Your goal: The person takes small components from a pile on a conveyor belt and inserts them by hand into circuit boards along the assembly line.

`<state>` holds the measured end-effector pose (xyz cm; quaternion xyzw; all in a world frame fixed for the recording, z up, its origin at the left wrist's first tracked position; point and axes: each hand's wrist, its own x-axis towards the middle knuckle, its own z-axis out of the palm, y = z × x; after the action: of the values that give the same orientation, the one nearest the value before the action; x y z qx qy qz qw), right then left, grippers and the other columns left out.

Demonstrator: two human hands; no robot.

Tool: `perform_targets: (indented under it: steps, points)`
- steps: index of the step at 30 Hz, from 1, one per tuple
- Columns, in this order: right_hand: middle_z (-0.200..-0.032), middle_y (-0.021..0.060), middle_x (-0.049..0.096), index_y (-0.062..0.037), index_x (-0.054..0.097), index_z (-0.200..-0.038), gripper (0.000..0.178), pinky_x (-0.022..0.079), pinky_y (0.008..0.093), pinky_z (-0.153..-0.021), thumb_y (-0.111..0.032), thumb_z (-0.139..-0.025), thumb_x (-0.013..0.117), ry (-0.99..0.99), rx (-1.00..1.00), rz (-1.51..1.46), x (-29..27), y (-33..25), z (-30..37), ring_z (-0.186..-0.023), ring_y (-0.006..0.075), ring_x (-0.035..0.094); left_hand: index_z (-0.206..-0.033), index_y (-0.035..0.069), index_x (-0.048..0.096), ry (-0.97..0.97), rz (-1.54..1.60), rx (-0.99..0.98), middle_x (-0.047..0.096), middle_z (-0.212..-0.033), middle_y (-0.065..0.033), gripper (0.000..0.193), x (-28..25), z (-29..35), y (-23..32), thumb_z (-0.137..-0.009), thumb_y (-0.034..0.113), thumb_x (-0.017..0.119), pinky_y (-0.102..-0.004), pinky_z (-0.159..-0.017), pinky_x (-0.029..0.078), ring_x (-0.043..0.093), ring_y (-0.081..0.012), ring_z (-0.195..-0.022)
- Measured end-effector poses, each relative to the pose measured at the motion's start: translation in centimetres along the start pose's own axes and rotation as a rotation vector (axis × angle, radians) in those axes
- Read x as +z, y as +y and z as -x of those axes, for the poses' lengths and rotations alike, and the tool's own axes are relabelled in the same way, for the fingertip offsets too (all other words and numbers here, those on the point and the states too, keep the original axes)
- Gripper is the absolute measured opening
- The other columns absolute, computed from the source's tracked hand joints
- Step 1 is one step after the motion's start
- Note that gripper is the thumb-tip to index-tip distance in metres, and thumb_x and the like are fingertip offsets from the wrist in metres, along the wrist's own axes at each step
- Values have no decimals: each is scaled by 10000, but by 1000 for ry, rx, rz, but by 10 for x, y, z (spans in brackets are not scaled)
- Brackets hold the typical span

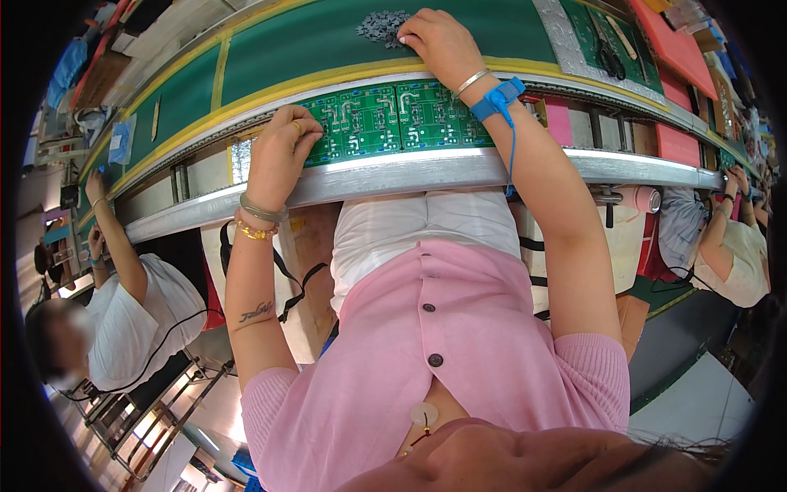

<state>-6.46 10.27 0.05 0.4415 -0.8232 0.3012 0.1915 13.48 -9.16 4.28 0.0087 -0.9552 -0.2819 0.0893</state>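
A long green circuit board panel [361,123] lies on the metal rail in front of me, with pale tracks and small blue parts along its edges. Over its left end is my left hand [283,148], fingers and thumb drawn together; whatever they hold, if anything, is too small to make out. Farther off, a heap of small dark grey components [381,27] sits on the green mat. At the heap's right side, my right hand [443,43] has its fingertips pinched together, and their contents cannot be made out. A blue wrist strap [498,98] with a cord circles my right wrist.
A green work surface [287,49] with yellow tape runs beyond the silver rail [393,174]. Dark-handled tweezers or pliers [608,59] lie at the far right. Co-workers sit to the left [139,312] and right [730,246]. A pink cylinder [643,198] is below the rail.
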Motion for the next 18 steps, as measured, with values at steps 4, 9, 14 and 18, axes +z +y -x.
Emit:
perform_targets:
  steps: [4,9,14,18]
  points:
    - [-855,65,615,-84,627,-884,115,477,368,-703,-175,-830,582,25,113,-55,-6,1,2,-802,284,580,-834,-1,646,-24,-55,18,580,-947,-81,96,2,-1,0,-755,52,630,-349,-708,475,592,-272,-811]
    - [-882,71,642,-94,628,-925,136,489,358,-678,-186,-853,561,46,172,-100,-9,2,4,-770,290,604,-829,9,653,-15,-82,45,580,-930,-78,97,3,-1,1,-747,58,635,-349,-697,474,591,-272,-810]
    - [-873,65,640,-91,642,-940,141,482,338,-679,-170,-858,559,43,141,-148,-28,-9,13,-778,267,608,-822,17,654,-17,-115,93,585,-908,-73,100,3,1,1,-748,83,644,-350,-682,473,590,-267,-803]
    - [-850,79,625,-77,637,-910,118,477,362,-686,-147,-824,595,67,147,-245,-59,-21,34,-794,277,596,-826,30,655,-18,-21,72,590,-885,-67,102,-2,-11,11,-758,105,645,-353,-685,467,584,-265,-801]
